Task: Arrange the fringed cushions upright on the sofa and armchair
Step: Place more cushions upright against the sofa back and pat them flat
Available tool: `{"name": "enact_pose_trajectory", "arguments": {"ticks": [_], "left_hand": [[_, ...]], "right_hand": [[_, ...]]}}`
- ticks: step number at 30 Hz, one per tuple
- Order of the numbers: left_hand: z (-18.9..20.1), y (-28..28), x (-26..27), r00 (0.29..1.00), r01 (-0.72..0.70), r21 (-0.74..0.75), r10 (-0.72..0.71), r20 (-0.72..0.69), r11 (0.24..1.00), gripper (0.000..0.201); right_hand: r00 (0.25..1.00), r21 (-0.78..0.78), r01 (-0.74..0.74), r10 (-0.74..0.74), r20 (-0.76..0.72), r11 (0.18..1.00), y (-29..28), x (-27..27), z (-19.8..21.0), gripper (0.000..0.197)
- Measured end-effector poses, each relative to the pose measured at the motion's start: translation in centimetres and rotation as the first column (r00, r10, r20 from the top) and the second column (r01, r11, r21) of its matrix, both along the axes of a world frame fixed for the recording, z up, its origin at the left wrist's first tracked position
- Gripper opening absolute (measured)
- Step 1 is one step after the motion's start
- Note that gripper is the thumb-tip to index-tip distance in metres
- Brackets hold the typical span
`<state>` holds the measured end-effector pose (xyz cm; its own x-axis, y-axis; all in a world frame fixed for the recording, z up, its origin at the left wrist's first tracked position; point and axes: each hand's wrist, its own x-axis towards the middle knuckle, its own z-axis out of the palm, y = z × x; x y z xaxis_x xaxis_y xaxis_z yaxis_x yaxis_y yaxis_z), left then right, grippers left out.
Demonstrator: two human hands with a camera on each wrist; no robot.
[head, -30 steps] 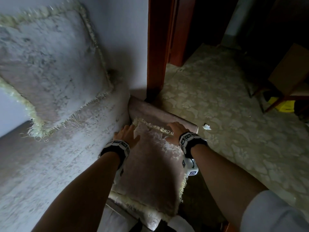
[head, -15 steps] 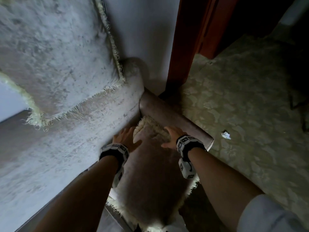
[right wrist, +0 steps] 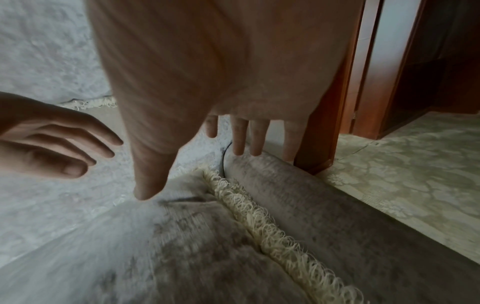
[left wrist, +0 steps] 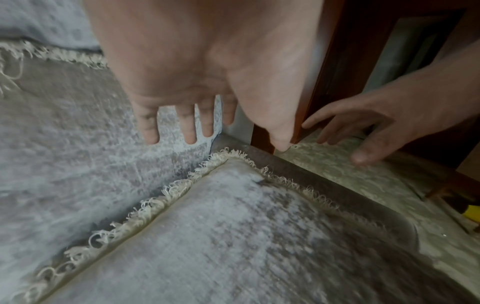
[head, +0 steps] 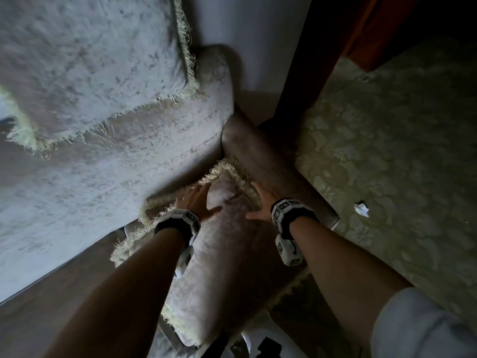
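A grey-beige fringed cushion [head: 222, 254] stands propped in the sofa corner, its top corner wedged between the backrest [head: 129, 164] and the armrest [head: 268, 171]. My left hand [head: 198, 200] and right hand [head: 260, 202] flank that corner with fingers straight and spread, holding nothing. The wrist views show the left hand [left wrist: 187, 123] and the right hand [right wrist: 233, 133] hovering just above the cushion [left wrist: 259, 226] and its cream fringe [right wrist: 259, 216]. A second fringed cushion [head: 90, 60] leans on the backrest at upper left.
A red-brown wooden door frame [head: 304, 73] stands right behind the armrest. Pale patterned floor [head: 387, 151] spreads to the right, with a crumpled scrap of paper [head: 361, 210] on it. A grey wall rises behind the sofa.
Both hands have let go of the cushion's top edge and now sit open beside it. The cushion has gone deeper into the sofa corner, and my view has moved closer.
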<state>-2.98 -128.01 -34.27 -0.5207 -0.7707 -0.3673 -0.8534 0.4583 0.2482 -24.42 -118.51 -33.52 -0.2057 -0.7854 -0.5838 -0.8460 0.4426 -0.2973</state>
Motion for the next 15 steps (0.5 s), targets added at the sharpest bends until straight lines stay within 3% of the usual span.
{"name": "enact_pose_trajectory", "arguments": {"ticks": [9,15], "left_hand": [[-7.2,-1.4,-1.2,0.998,-0.054,0.132,0.05,0.035,0.99,0.115],[-11.4,-3.1,-1.3,0.987,-0.161,0.268,0.15,0.061,0.95,0.14]], "right_hand": [[0.998,0.02,-0.023,0.021,0.065,1.0,-2.7,-0.8,-7.5,0.122],[0.987,0.065,0.07,-0.079,0.137,0.995,-3.6,-0.5,-12.1,0.135]]}}
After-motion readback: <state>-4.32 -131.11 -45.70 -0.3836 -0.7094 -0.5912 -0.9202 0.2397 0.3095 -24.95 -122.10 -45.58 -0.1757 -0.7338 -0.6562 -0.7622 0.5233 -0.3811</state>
